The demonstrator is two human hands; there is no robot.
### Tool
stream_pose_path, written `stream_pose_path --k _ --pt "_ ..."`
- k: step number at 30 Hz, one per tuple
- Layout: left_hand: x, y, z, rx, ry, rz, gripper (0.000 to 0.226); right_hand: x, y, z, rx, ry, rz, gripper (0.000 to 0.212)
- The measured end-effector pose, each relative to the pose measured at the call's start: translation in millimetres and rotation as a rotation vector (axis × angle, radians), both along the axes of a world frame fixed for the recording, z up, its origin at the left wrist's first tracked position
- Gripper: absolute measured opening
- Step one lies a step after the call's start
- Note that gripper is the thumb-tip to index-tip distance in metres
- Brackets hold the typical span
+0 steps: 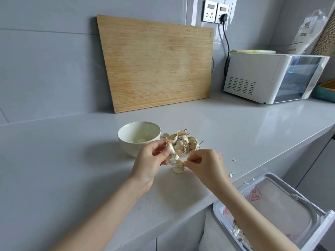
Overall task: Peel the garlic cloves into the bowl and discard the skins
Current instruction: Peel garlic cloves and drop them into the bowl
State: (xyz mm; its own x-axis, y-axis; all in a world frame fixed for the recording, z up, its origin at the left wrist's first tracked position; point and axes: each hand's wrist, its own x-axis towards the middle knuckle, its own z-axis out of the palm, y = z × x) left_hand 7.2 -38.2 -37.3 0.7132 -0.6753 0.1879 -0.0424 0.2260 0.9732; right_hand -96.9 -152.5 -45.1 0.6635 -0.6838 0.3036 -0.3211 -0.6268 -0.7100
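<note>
1. Head view cut the bin off at the lower right. The right forearm hid part of its rim, and the skins inside were hard to make out.
2. The left hand covered the bowl's near right wall. One pale peeled piece showed at the bottom; whether there were more I could not tell.
3. The left hand was raised over the counter, fingers curled, thumb and forefinger clamped on a clove that stuck out past the fingertips.
4. The right hand had its back to the camera, fingers curled together and pinching a skin; its fingertips were mostly hidden.
5. The skin ran from the right fingertips toward the left fingers. Whether it still joined the held clove could not be told.
6. The garlic pile lay just beyond both sets of fingers, beside the bowl. A loose clove lay just below them, between the hands.
</note>
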Motion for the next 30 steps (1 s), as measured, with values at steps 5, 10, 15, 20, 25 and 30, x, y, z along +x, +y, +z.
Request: stream_pose_path --k 5,10,15,20,25,30 --pt "0.7 -1.5 -3.1 0.019 -0.015 0.005 0.021 1.6 -1.1 2.7 0.093 -0.159 0.069 0.019" --pt "-3.1 -0.9 0.9 -0.025 0.013 -0.017 0.02 1.6 11.6 13.1 0.33 -0.29 0.265 0.03" --pt "-4.1 -1.2 1.3 -0.078 0.093 -0.061 0.024 9.0 15.5 9.5 0.276 -0.343 0.198 0.02" --pt "-1.1 -1.6 2.5 -0.116 0.151 -0.006 0.023 16.0 23.3 7.0 0.166 -0.355 0.172 0.013" --pt "-0.1 -0.2 5.4 -0.069 0.139 0.055 0.027 18.6 23.8 6.3 0.234 -0.384 0.179 0.014" --pt "2.3 0.7 5.3 0.043 0.003 0.15 0.028 19.5 27.7 4.5 -0.035 -0.389 0.133 0.011"
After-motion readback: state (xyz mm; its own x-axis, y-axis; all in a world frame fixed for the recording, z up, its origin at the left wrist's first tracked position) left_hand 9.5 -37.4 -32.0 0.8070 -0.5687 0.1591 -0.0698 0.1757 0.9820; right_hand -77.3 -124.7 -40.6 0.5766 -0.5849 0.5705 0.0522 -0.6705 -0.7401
